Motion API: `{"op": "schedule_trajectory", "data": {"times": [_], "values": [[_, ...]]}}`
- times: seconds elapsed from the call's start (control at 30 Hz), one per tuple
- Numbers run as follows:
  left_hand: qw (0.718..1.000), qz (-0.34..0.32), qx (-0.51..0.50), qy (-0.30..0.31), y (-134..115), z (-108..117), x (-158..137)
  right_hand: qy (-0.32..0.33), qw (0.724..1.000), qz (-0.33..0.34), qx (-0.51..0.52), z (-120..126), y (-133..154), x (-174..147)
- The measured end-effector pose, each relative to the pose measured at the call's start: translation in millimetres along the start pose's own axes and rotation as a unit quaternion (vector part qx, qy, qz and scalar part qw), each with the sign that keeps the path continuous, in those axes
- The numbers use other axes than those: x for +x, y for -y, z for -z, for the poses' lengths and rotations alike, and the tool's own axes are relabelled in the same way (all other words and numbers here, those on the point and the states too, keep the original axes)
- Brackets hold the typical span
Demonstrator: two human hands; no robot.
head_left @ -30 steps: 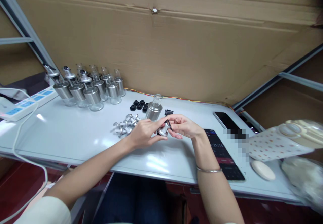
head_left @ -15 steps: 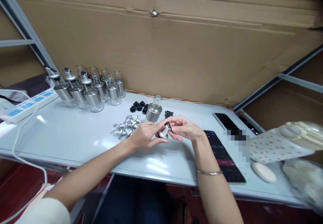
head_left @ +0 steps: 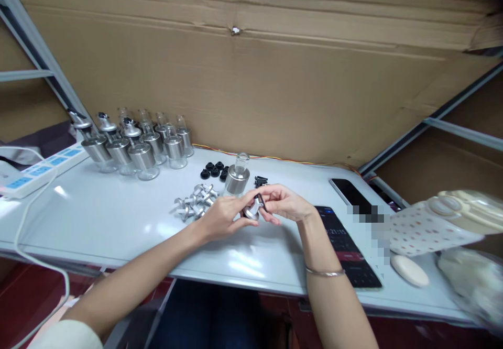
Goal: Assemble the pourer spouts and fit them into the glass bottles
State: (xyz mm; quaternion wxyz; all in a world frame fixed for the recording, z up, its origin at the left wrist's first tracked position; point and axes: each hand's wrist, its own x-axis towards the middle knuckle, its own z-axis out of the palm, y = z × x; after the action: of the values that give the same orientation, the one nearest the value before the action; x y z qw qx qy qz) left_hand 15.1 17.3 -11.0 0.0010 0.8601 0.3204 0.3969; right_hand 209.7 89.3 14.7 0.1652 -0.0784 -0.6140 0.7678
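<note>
My left hand [head_left: 228, 215] grips a silver pourer top [head_left: 252, 212] by its base, tilted, above the front part of the table. My right hand [head_left: 285, 204] pinches a small black flap lever [head_left: 261, 200] against the spout of that top; its exact seating is hidden by the fingers. Just behind the hands stands a glass bottle [head_left: 238, 177] with a steel sleeve and open neck. To the left lies a heap of silver pourer tops [head_left: 195, 202]. Several black stoppers [head_left: 214, 170] sit behind it, and small black levers [head_left: 260, 181] lie beyond my right hand.
Several steel-sleeved bottles [head_left: 143, 156] stand at the back left, some with pourers fitted. A power strip [head_left: 43, 170] lies at the left edge. On the right are two phones, one showing a timer [head_left: 346, 252], a dotted container [head_left: 418, 228] and a white oval object [head_left: 409, 271].
The camera view has shifted slightly. Both hands keep their hold on the pourer top and lever, with hardly any visible movement.
</note>
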Motion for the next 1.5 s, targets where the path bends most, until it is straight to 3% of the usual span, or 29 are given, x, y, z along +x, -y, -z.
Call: {"op": "schedule_trajectory", "data": {"times": [0.23, 0.5, 0.77, 0.87, 0.97, 1.07, 1.13, 1.23, 1.3, 1.37, 1.5], "values": [[1.0, -0.002, 0.001, 0.017, -0.7, 1.1, 2.0, 0.033, 0.999, -0.026, 0.003, 1.0, 1.2, -0.6], [0.998, 0.027, -0.016, 0.061, -1.3, 4.7, 2.6, 0.028, 0.999, 0.0, -0.035, 0.3, 2.7, -1.1], [1.0, 0.012, -0.019, 0.006, 0.3, 2.7, 3.0, -0.006, 0.999, 0.015, -0.044, -4.0, 2.8, 3.1], [0.998, -0.01, 0.011, -0.068, -0.3, 4.3, 6.0, -0.036, 0.998, 0.046, -0.027, -9.9, 2.7, 8.4], [0.99, -0.015, 0.073, -0.121, 0.8, 6.8, 8.1, -0.114, 0.989, 0.083, -0.052, -14.7, 0.8, 13.3], [0.985, -0.01, 0.106, -0.136, 4.4, 7.8, 8.2, -0.185, 0.97, 0.099, -0.122, -17.7, 2.3, 15.6], [0.983, 0.037, 0.091, -0.157, 7.8, 7.4, 7.8, -0.253, 0.941, 0.163, -0.154, -20.0, 8.2, 18.3], [0.976, 0.146, 0.07, -0.148, 14.0, 5.6, 7.4, -0.389, 0.844, 0.314, -0.193, -24.4, 23.1, 29.9], [0.978, 0.166, 0.08, -0.1, 18.1, 4.0, 6.7, -0.437, 0.791, 0.347, -0.249, -26.1, 33.3, 42.0], [0.982, 0.15, 0.095, -0.065, 21.4, 2.5, 5.9, -0.432, 0.781, 0.316, -0.322, -25.2, 40.3, 54.2], [0.985, 0.126, 0.107, -0.057, 24.2, 1.2, 5.3, -0.375, 0.794, 0.229, -0.42, -17.7, 40.4, 68.6]]}}
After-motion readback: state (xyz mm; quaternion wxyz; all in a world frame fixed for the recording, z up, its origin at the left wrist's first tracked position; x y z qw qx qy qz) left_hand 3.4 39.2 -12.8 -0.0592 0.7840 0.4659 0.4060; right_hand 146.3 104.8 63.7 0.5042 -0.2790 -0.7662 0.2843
